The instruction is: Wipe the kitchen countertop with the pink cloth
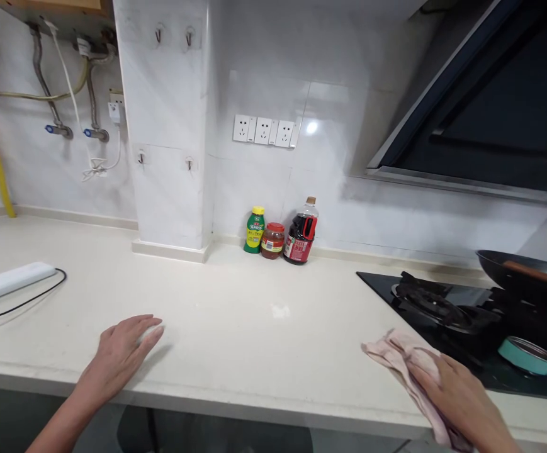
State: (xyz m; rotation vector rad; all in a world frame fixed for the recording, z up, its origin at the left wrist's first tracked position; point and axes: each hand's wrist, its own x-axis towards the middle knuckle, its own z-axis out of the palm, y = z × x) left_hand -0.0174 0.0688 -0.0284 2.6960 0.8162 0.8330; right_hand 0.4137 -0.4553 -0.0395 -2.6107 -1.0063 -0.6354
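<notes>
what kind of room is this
It looks like a kitchen, probably a home one: a gas stove is set in the counter, a dark wok sits at its far side, and bottled condiments stand by the wall.

Pale pink cloth (398, 352), cream counter (235, 346), black hob (381, 282), yellow-capped green bottle (254, 234)
</notes>
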